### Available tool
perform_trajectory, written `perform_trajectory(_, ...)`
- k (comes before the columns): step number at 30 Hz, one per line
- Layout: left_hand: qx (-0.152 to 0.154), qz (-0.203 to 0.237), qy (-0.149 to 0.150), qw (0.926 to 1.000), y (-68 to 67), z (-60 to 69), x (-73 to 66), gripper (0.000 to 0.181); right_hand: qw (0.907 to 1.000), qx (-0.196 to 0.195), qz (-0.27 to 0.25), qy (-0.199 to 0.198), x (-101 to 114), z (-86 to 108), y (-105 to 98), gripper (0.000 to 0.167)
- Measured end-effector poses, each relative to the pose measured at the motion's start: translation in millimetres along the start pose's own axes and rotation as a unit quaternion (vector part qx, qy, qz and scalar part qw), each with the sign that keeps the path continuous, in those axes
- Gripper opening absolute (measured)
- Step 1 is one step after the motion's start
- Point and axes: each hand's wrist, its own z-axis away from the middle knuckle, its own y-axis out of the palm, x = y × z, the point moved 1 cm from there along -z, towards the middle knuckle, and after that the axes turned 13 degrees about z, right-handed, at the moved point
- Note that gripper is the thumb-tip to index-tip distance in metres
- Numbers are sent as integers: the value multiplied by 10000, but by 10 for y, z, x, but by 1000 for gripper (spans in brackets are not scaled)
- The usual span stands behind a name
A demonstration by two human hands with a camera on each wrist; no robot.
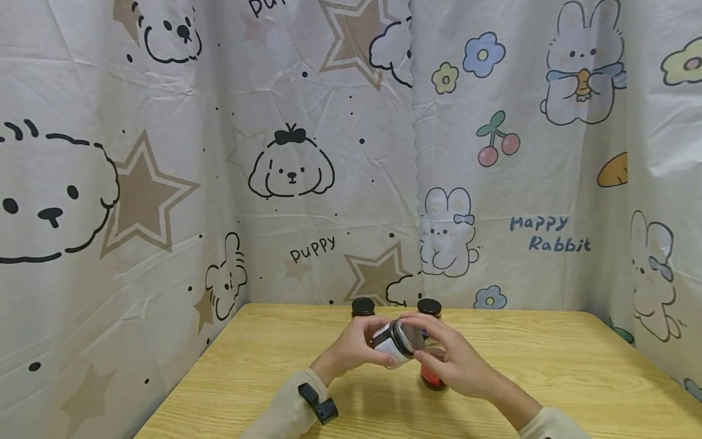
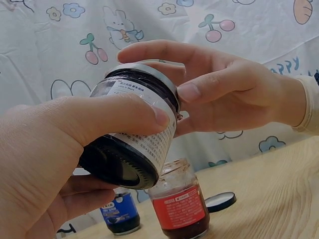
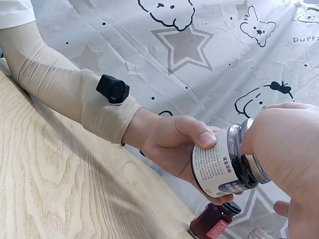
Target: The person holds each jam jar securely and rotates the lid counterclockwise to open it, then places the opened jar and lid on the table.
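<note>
While the left hand [image 1: 351,350] grips the white-labelled jar [image 3: 212,167] round its body, thumb laid across the label, the right hand [image 1: 459,364] grasps the silver lid [image 1: 412,339], its thumb and fingers spread over the rim; the jar is held tilted between the two hands, above the table [image 1: 247,390], its base inside the left hand's curl and its lidded end toward the right palm; below the right hand's fingers stands an open, red-labelled jar [image 2: 179,211], touching neither hand; a black lid [image 2: 221,201] lies beside it, lower than the right hand; farther out, past the right fingertips, stands a blue-labelled jar [image 2: 121,215]; beyond the left hand stands another dark-lidded jar [image 1: 363,306], partly hidden.
</note>
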Motion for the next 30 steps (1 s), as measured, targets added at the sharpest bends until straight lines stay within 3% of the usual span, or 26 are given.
perform_trajectory(15,-29,30,-42,10000,9,2,-29,53,9999,41,-93,138,-28,15,17,55)
perform_trajectory(24,17,-31,67,10000,20,-4,-7,53,9968,-409,654,187,-54,-8,12,43)
perform_trajectory(30,-31,-24,-12,10000,11,-3,-13,53,9967,-356,714,149,-45,-6,9,45)
